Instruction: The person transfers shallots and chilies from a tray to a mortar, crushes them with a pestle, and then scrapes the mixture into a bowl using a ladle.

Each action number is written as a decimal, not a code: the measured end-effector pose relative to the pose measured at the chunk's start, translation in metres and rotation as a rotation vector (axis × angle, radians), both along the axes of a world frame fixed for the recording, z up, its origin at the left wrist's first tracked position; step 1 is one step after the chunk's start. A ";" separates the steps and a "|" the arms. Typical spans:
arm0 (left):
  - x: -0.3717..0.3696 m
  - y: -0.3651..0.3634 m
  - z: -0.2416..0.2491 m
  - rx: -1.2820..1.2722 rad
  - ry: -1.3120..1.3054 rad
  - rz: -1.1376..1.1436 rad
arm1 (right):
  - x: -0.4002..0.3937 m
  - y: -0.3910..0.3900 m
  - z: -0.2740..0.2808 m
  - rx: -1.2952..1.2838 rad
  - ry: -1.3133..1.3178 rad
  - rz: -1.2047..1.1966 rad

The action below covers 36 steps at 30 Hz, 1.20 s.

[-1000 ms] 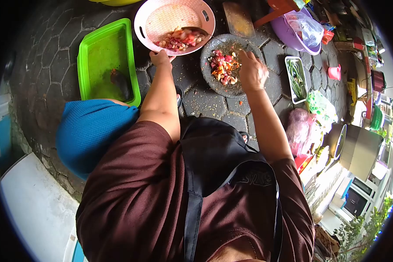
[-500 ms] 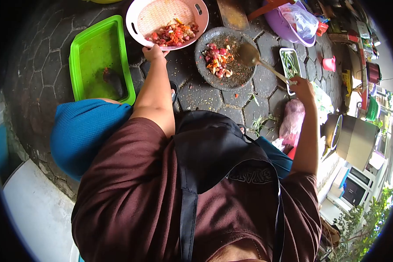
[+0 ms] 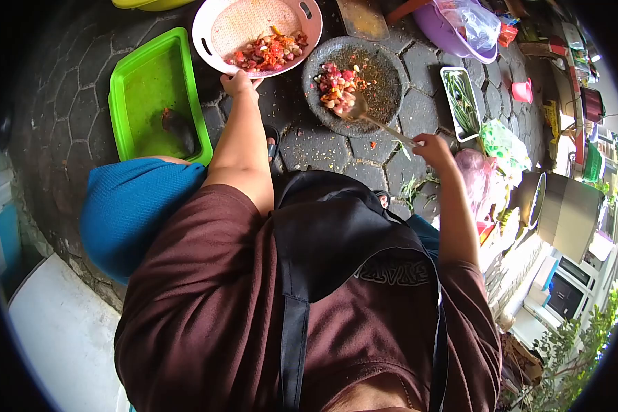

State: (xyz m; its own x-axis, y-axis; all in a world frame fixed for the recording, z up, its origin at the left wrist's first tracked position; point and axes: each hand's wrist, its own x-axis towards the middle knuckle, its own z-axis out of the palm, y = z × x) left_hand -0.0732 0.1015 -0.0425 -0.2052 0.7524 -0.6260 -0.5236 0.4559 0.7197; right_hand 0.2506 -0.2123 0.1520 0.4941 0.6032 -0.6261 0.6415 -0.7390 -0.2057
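My left hand (image 3: 238,84) is closed on the near rim of a pink basin (image 3: 250,24) with cut-out handles, which holds a heap of chopped red chillies, shallots and garlic (image 3: 271,51). In my right hand (image 3: 432,152) is the handle end of a large metal spoon (image 3: 359,110). The spoon's bowl touches the lower edge of a pile of red and orange chopped pieces (image 3: 338,84) in a round stone mortar (image 3: 386,69). To the left, a green tray (image 3: 141,89) holds a dark stone pestle (image 3: 178,130), its tip stained red.
A wooden board (image 3: 362,19) lies behind the mortar. On the right are a white tray of green stalks (image 3: 462,103), a purple tub (image 3: 432,24), a pink cup (image 3: 522,90) and plastic bags (image 3: 505,144). Scraps litter the grey paving (image 3: 316,151).
My right hand has moved left and slightly down, bringing the spoon from the mortar's right rim into the pile, which is now more gathered. My left hand still grips the basin.
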 end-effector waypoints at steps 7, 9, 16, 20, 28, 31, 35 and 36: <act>0.001 -0.005 0.009 -0.010 0.068 0.023 | -0.019 -0.036 -0.057 0.275 0.176 -0.235; 0.002 -0.004 0.003 0.008 0.027 0.021 | -0.016 -0.045 -0.044 0.264 0.207 -0.325; 0.005 -0.013 0.013 -0.036 0.021 0.037 | 0.000 -0.060 0.001 0.325 0.176 -0.347; 0.007 -0.015 0.014 -0.039 0.019 0.056 | -0.006 -0.045 0.022 0.402 0.162 -0.343; 0.008 -0.016 0.019 -0.066 0.033 0.080 | -0.097 0.085 0.037 0.487 -0.273 0.088; 0.009 -0.017 0.023 -0.081 0.039 0.087 | -0.130 0.124 0.000 0.677 -0.563 0.442; 0.008 -0.018 0.034 -0.045 -0.008 0.086 | -0.142 0.140 -0.001 0.634 -0.595 0.412; 0.009 -0.016 0.027 -0.057 0.031 0.095 | -0.139 0.137 0.001 0.682 -0.555 0.333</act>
State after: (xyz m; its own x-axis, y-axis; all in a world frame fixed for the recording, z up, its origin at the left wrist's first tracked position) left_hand -0.0642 0.0859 -0.0156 -0.2937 0.6922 -0.6592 -0.5442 0.4459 0.7107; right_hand 0.1119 -0.0751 0.1533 0.3519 0.9170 0.1879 0.9344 -0.3323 -0.1284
